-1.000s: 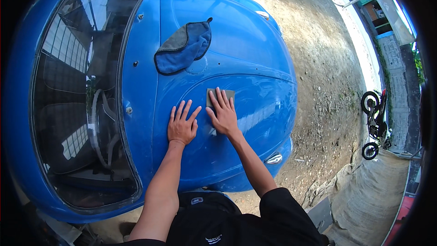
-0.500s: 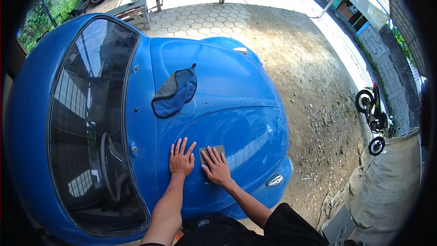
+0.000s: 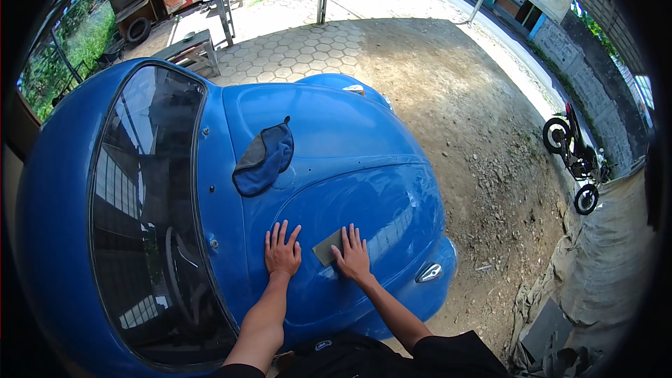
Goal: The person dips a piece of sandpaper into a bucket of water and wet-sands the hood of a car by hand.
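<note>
A blue rounded car hood (image 3: pixel 329 126) lies below me, with smears on its near half. My right hand (image 3: pixel 352 259) is flat on it, fingers spread. Its thumb side overlaps the right edge of a grey-brown rectangular sheet that looks like sandpaper (image 3: pixel 324 246); how much lies beneath the palm is hidden. To the left, my left hand (image 3: pixel 283 259) rests palm down on the bare paint with fingers apart, holding nothing. Farther up the hood is a rumpled blue and grey microfiber cloth (image 3: pixel 264 161), beyond the reach of both hands' fingertips.
The car's windshield (image 3: pixel 150 189) stands at the left, with a steering wheel behind it. A chrome-trimmed lamp (image 3: pixel 429 273) sits on the near fender. Gravelly ground (image 3: pixel 490 189) runs along the right, where a motorcycle (image 3: pixel 575 157) is parked. A wooden bench (image 3: pixel 189 49) is at the far left.
The sandpaper has turned to a slant, and my right hand has shifted right across it. My left hand stays flat on the hood. The whole view has tilted up a little.
</note>
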`<state>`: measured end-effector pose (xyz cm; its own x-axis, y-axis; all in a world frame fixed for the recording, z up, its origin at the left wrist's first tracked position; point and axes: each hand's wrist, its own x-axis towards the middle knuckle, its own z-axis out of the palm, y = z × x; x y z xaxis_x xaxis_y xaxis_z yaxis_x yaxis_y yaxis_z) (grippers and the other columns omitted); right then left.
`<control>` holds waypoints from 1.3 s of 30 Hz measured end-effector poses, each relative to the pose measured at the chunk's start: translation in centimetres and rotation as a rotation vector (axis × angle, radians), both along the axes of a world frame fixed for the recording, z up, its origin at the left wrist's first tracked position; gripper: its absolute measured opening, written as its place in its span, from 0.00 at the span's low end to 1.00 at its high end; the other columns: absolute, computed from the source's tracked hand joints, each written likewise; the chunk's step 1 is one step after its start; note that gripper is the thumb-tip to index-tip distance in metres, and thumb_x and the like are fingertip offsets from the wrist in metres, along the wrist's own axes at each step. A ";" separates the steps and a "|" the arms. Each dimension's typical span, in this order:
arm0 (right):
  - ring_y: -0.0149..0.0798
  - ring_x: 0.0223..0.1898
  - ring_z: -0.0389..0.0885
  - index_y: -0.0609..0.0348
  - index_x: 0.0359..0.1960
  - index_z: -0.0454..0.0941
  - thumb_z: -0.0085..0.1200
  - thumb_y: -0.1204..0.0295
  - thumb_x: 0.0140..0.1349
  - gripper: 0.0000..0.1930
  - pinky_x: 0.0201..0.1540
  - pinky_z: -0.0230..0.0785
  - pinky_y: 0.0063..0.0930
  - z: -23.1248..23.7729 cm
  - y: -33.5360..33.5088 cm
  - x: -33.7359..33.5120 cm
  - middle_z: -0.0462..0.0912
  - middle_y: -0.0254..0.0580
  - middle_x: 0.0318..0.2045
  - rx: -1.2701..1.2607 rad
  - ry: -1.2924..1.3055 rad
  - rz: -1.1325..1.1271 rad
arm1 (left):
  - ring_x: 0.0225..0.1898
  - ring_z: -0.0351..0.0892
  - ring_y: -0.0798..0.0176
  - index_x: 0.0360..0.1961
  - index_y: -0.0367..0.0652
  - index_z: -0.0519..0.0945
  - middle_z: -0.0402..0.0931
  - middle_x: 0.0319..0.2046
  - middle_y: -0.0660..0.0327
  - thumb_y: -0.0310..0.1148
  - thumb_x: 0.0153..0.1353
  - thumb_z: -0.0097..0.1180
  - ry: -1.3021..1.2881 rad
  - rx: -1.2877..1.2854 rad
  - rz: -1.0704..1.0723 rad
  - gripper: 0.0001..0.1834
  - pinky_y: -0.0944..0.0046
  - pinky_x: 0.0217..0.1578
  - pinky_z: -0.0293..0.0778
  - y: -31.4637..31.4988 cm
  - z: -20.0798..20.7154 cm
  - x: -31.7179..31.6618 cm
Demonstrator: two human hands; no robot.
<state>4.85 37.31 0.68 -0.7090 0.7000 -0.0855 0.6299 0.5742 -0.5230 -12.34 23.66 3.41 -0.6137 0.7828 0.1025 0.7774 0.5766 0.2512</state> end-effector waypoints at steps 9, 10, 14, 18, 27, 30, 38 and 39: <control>0.54 0.77 0.37 0.62 0.75 0.44 0.38 0.40 0.69 0.45 0.74 0.35 0.58 -0.7 4.6 -6.0 0.41 0.57 0.76 0.094 -0.073 -0.297 | 0.74 0.51 0.58 0.69 0.71 0.66 0.56 0.73 0.65 0.41 0.67 0.45 -0.024 -0.026 -0.004 0.27 0.49 0.74 0.44 0.3 0.4 0.0; 0.54 0.77 0.37 0.62 0.75 0.44 0.37 0.40 0.70 0.44 0.74 0.34 0.58 -0.4 7.7 -6.7 0.41 0.57 0.76 0.077 -0.088 -0.343 | 0.74 0.51 0.58 0.69 0.71 0.66 0.56 0.73 0.65 0.41 0.67 0.45 -0.029 -0.033 -0.003 0.27 0.49 0.74 0.44 0.5 0.6 0.2; 0.54 0.77 0.38 0.62 0.75 0.45 0.34 0.40 0.70 0.44 0.74 0.35 0.59 -0.7 10.5 -8.5 0.42 0.56 0.76 0.060 -0.117 -0.434 | 0.74 0.50 0.59 0.69 0.72 0.66 0.56 0.73 0.65 0.42 0.68 0.44 -0.054 -0.044 -0.011 0.27 0.49 0.74 0.44 0.9 0.2 0.2; 0.54 0.77 0.40 0.59 0.75 0.46 0.37 0.41 0.70 0.43 0.74 0.35 0.60 -1.0 3.3 -3.9 0.43 0.55 0.76 0.084 -0.097 -0.232 | 0.74 0.51 0.57 0.69 0.72 0.67 0.56 0.73 0.65 0.41 0.67 0.44 -0.037 -0.040 -0.002 0.27 0.48 0.74 0.44 0.0 0.2 0.1; 0.50 0.78 0.38 0.57 0.76 0.45 0.32 0.40 0.71 0.42 0.74 0.33 0.60 -2.6 14.3 -2.6 0.42 0.52 0.77 -0.034 -0.142 -0.737 | 0.74 0.51 0.56 0.68 0.70 0.68 0.57 0.72 0.63 0.40 0.66 0.45 -0.006 -0.029 -0.027 0.28 0.47 0.74 0.45 0.8 0.5 0.3; 0.51 0.78 0.39 0.56 0.76 0.47 0.34 0.40 0.71 0.41 0.74 0.34 0.58 -1.4 14.7 -6.0 0.43 0.52 0.77 0.007 -0.160 -0.520 | 0.74 0.52 0.56 0.68 0.70 0.68 0.58 0.72 0.63 0.41 0.66 0.45 0.007 -0.041 -0.031 0.28 0.47 0.74 0.45 1.0 0.2 0.1; 0.51 0.77 0.43 0.54 0.76 0.46 0.37 0.41 0.71 0.41 0.73 0.36 0.62 -2.1 9.6 0.6 0.43 0.51 0.77 0.050 -0.140 -0.334 | 0.74 0.51 0.57 0.69 0.74 0.65 0.57 0.73 0.65 0.41 0.66 0.44 0.026 -0.093 0.006 0.29 0.47 0.74 0.44 0.0 0.0 -0.3; 0.51 0.77 0.41 0.56 0.76 0.45 0.35 0.41 0.71 0.41 0.73 0.35 0.61 -3.0 12.6 1.3 0.42 0.52 0.77 0.031 -0.157 -0.446 | 0.74 0.52 0.57 0.69 0.74 0.66 0.57 0.73 0.65 0.42 0.66 0.44 0.033 -0.083 -0.007 0.29 0.47 0.74 0.44 0.6 -0.1 -0.2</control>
<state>6.16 49.87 -2.36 -0.3185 0.9373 -0.1415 0.8887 0.2433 -0.3887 -12.56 24.25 3.36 -0.6052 0.7940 0.0572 0.7889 0.5886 0.1768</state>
